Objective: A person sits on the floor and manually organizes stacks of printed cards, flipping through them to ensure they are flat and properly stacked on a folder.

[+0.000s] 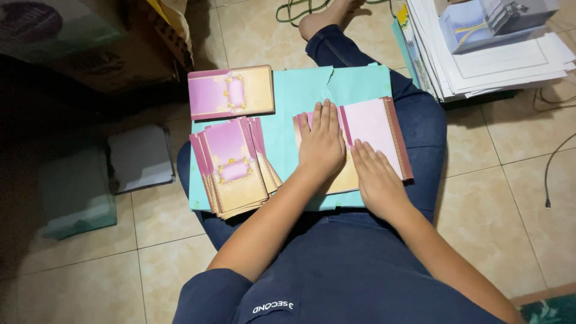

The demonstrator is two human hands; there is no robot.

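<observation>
A person sitting cross-legged on a tiled floor is pressing both bare hands flat, gripping nothing. The left hand [322, 141], fingers together and stretched out, is lying palm down on the left half of an opened card [369, 129]. The right hand [375, 174], fingers slightly apart, is resting just beside it on the near edge of the card's right half.

The card is lying on a turquoise sheet [294, 96] spread across the person's lap. Its inside is pale pink with a maroon and gold border at the right edge.

The lap looks like a soft, uneven base, so the card may shift under pressure and take a crooked crease. The sheet is also torn at its far edge and could slide.

To the left, a fanned stack of cards [234, 165] is sitting near the sheet's edge, pink and gold with a framed centre panel; a knee movement could spill it. A single closed card [231, 91] is lying beyond it. Far right, a pile of white paper [492, 60] is resting on the floor.
</observation>
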